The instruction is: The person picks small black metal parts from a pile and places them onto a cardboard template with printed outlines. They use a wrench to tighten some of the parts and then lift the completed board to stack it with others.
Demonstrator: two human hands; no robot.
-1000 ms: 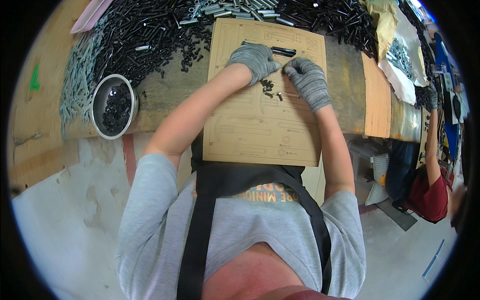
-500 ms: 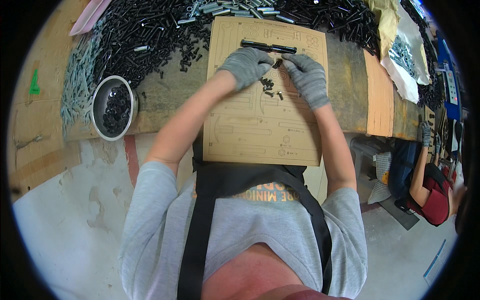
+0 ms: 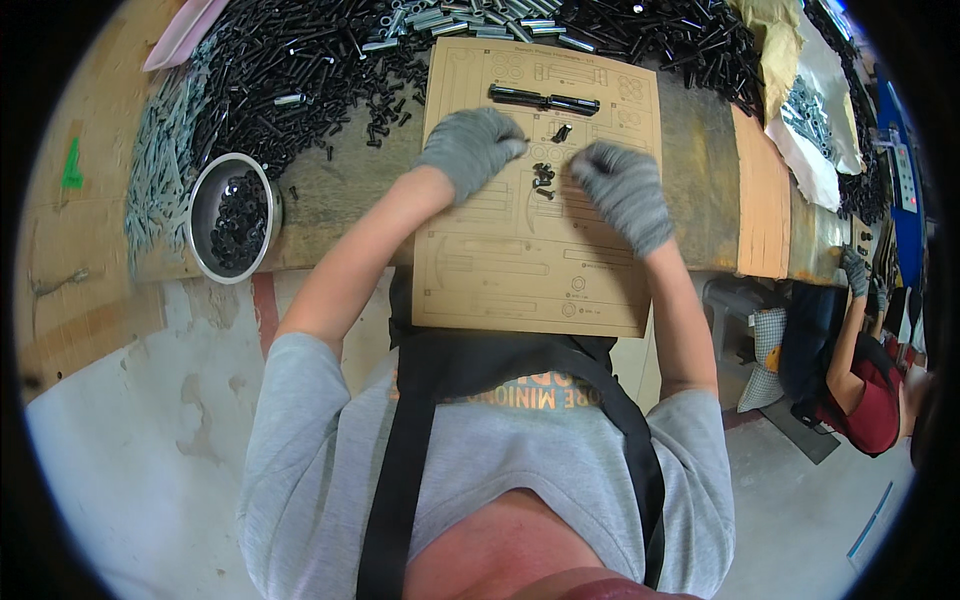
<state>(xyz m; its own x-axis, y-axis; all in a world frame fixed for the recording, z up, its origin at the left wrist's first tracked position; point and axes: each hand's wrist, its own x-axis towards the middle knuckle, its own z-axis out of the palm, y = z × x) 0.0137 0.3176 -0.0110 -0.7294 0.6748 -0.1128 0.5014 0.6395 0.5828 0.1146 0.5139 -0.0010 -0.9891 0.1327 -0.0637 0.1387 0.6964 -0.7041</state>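
A brown cardboard sheet (image 3: 480,300) printed with hardware outlines lies in front of me, reaching over the table's near edge. Across its upper part rest two long black bolts or rods (image 3: 543,99), end to end. Below them sits a small pair of black bolts (image 3: 562,133), and lower still a little cluster of short black screws (image 3: 543,178). My left hand (image 3: 472,152), in a grey glove, is left of these, fingers curled together. To the right of the cluster, my gloved right hand (image 3: 622,195) is also closed. Whatever either hand holds is hidden.
Heaps of black bolts (image 3: 300,80) and silver sleeves (image 3: 440,18) cover the table's far side. A metal bowl (image 3: 196,225) of black nuts stands at left by pale strips (image 3: 165,160). Right are an opened paper bag (image 3: 780,75) and another person (image 3: 870,400) at work.
My hands have drawn apart from the small bolts, the left moving left, the right moving down. The small bolt pair now lies uncovered. One screw right of the cluster no longer shows there.
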